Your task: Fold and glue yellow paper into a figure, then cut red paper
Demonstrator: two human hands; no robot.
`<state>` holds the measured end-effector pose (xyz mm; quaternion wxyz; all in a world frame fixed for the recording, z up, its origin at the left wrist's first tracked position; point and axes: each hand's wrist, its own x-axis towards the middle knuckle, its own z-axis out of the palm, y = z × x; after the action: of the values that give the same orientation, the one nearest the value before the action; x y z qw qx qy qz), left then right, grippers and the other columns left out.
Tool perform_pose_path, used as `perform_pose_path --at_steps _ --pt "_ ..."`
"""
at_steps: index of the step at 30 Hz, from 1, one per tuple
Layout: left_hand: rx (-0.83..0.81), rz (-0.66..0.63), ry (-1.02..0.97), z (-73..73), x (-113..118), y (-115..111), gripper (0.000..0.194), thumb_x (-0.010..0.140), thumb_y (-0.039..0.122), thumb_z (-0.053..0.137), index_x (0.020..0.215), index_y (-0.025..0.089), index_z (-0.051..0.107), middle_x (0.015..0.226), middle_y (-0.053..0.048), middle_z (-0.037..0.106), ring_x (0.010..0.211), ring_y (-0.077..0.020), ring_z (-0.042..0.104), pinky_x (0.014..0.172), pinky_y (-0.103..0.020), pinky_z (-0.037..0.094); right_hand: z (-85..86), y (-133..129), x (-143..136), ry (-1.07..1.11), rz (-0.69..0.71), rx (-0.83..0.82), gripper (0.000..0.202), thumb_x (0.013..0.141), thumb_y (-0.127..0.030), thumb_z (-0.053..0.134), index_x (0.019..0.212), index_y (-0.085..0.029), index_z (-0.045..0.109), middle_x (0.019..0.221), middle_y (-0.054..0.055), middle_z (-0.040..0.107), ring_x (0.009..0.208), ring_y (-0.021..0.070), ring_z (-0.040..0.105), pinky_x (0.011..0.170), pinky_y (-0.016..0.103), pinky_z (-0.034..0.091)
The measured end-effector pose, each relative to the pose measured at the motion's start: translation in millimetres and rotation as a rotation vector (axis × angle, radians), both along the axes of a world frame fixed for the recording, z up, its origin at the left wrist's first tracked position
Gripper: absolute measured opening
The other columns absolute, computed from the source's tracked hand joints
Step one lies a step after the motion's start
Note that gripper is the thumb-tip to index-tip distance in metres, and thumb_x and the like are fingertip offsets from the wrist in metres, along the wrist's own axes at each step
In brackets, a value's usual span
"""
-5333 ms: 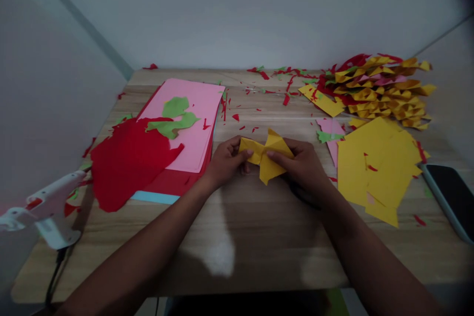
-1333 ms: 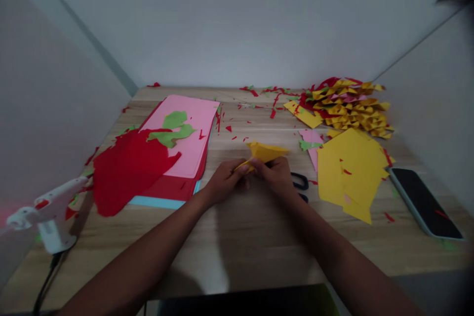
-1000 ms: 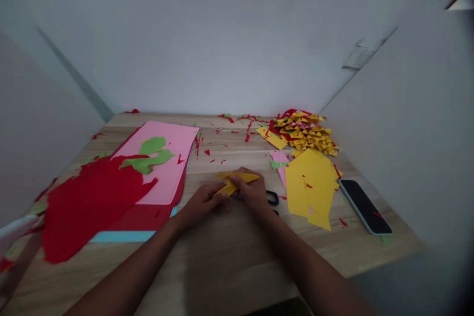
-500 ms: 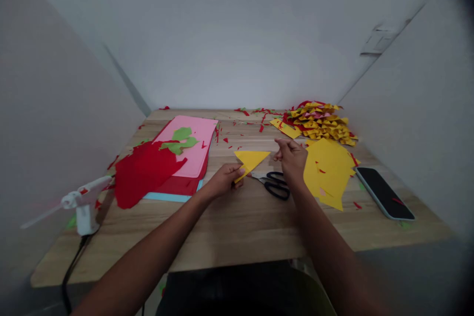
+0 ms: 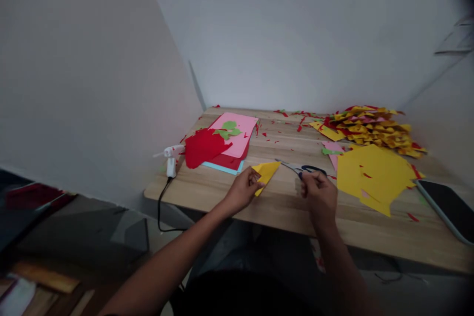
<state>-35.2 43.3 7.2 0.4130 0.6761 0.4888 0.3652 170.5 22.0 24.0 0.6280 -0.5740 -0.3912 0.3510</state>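
Observation:
My left hand [image 5: 241, 190] pinches a small folded piece of yellow paper [image 5: 268, 173] between thumb and fingers, its point turned up and to the right. Black-handled scissors [image 5: 290, 164] lie just right of that point, blades toward the paper. Curled fingers of my right hand [image 5: 321, 196] are closed at the near handle loop, which they partly cover. The other loop shows behind the hand.
Red, pink and blue sheets [image 5: 242, 138] lie left, beside a white glue gun [image 5: 171, 163] with a black cord. Yellow sheets [image 5: 374, 175], a phone [image 5: 448, 210] and a heap of folded yellow and red paper [image 5: 381, 128] occupy the right. Red scraps litter the back.
My view has swung left. My right hand has come down from above the scissors and closed at their handle. The yellow paper has turned in my left hand, its point now nearer the blades.

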Motion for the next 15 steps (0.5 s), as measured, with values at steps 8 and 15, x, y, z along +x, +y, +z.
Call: perform_pose_path --at_steps 8,15 --pt "0.127 -0.093 0.246 -6.7 -11.5 -15.0 0.017 0.087 0.029 0.058 0.096 0.015 0.059 0.084 -0.005 0.065 0.077 -0.0185 0.062 0.072 -0.028 0.049 48.4 11.7 -70.4 -0.498 0.547 0.146 0.024 0.085 -0.039 0.054 0.072 -0.019 0.059 0.06 -0.001 0.06 0.054 0.0129 0.055 0.055 0.024 0.042" --pt "0.327 -0.029 0.587 -23.4 -6.9 -16.6 0.037 0.088 0.015 0.047 0.122 0.013 0.062 0.116 -0.012 0.067 0.121 -0.0309 0.055 0.104 -0.037 0.041 41.4 11.5 -126.7 -0.79 0.706 0.163 0.01 0.081 -0.027 0.063 0.078 -0.02 0.069 0.072 0.002 0.07 0.068 0.0161 0.059 0.062 0.026 0.036"
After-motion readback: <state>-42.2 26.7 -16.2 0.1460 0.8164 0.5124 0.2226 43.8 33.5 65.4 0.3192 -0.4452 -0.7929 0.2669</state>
